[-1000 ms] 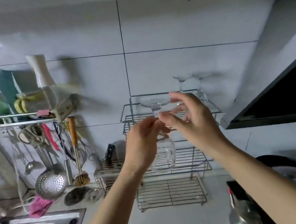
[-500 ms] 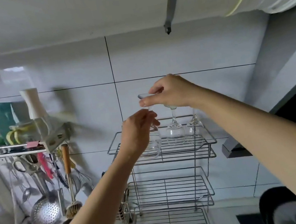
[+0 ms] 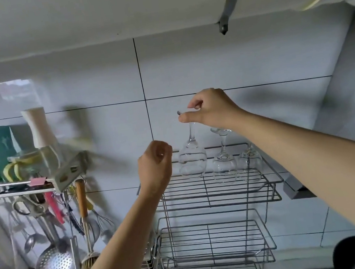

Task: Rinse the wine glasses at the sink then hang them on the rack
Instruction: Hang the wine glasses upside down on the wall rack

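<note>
The hanging step is in hand, by my judgement: the wire rack rises in three tiers against the tiled wall, and two inverted glasses already sit close together at the right of its top tier, though I cannot tell whether they hang or stand on their rims; over the left of that tier the right hand holds the wine glass upside down, its grip pinched on the foot; the left hand is just beside the bowl, apart from it, fingers curled on nothing; the next move likely calls for settling the glass beside its neighbours without knocking them; the glass is clear, its stem slim, its bowl low over the top wires.
</note>
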